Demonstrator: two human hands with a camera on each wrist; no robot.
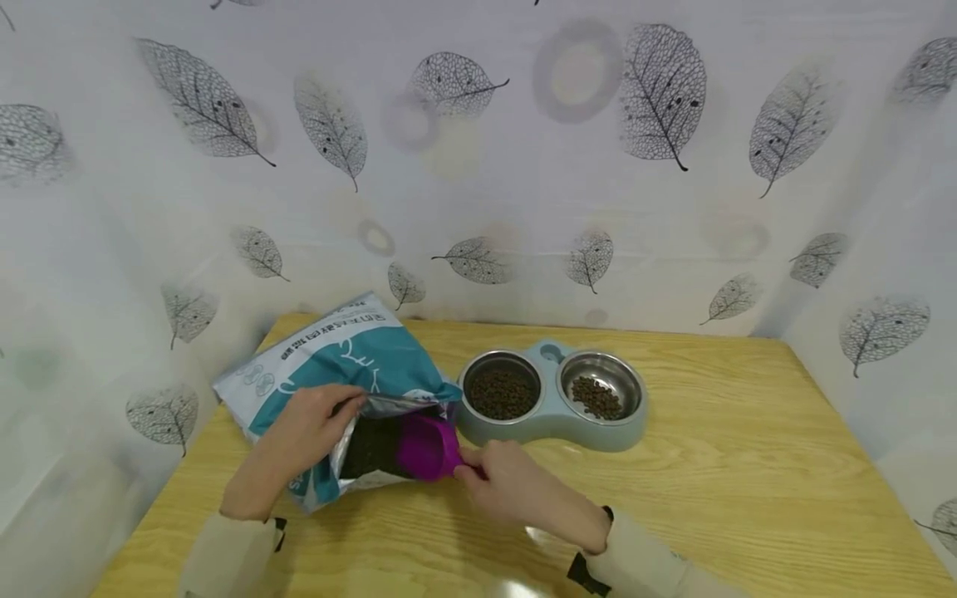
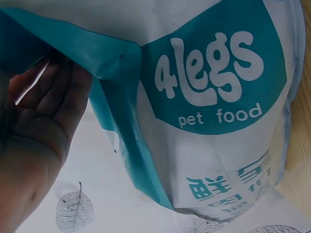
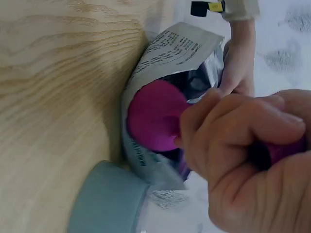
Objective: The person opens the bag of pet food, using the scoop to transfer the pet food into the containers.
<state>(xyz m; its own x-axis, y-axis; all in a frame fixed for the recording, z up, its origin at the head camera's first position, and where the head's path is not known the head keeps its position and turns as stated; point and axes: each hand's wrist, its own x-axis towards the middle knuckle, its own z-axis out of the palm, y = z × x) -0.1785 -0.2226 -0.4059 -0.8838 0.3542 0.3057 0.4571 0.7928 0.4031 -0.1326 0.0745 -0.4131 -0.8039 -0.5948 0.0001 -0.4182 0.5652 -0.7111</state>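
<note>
A teal and white pet food bag (image 1: 396, 353) lies on its side, its mouth facing the person. My left hand (image 1: 310, 432) grips the upper edge of that mouth and lifts it; in the left wrist view the fingers (image 2: 65, 92) go under the teal flap. With curled fingers my right hand (image 1: 516, 486) holds a purple scoop (image 1: 428, 448) by its handle. The scoop's cup sits in the bag's mouth, against the dark inside; whether it contains food I cannot tell. In the right wrist view the scoop's round back (image 3: 155, 116) faces the camera.
Right of the bag stands a blue-grey double bowl stand (image 1: 549, 426). Its left steel bowl holds much brown kibble (image 1: 503, 394), the right one a smaller heap of kibble (image 1: 596, 399). A leaf-print curtain (image 1: 523, 191) hangs behind the wooden table (image 1: 718, 465).
</note>
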